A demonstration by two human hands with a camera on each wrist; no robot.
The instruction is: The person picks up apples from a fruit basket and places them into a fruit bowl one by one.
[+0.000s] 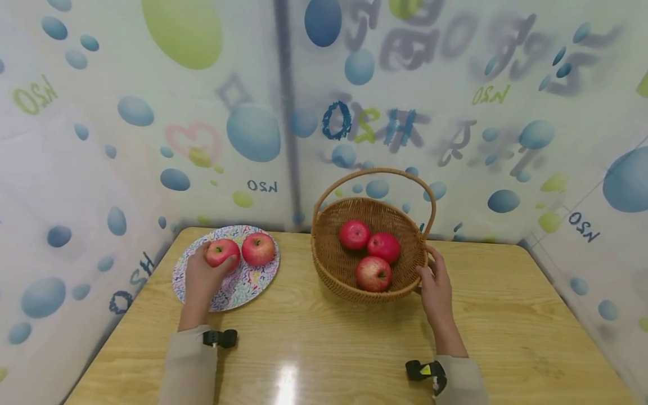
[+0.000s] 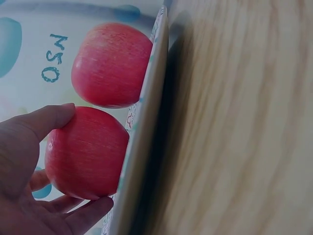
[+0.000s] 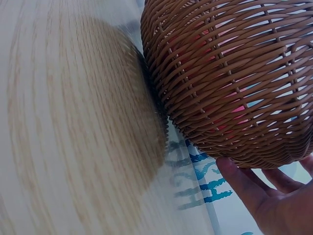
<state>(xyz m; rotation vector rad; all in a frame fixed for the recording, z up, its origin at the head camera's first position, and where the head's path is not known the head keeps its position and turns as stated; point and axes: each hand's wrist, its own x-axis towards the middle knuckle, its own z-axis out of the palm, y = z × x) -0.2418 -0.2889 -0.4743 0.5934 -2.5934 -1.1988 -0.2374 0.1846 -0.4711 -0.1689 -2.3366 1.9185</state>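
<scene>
At the left, my left hand (image 1: pixel 201 280) grips a red apple (image 1: pixel 216 251), thumb on one side and fingers on the other. That apple sits on a round plate with a colourful pattern (image 1: pixel 255 279), right beside a second red apple (image 1: pixel 259 250). In the left wrist view the gripped apple (image 2: pixel 88 154) is low against the plate's surface. My right hand (image 1: pixel 437 292) holds the right side of a brown wicker basket (image 1: pixel 328 274) at its rim, thumb toward the front. Inside the basket lie three red apples (image 1: pixel 373 274). The basket's wall (image 3: pixel 230 83) fills much of the right wrist view.
The wooden table (image 1: pixel 314 349) carries the plate and basket near its back edge. Behind it hangs a pale sheet (image 1: pixel 314 191) printed with blue and green spots. The basket's tall arched handle (image 1: pixel 374 170) rises above its rim.
</scene>
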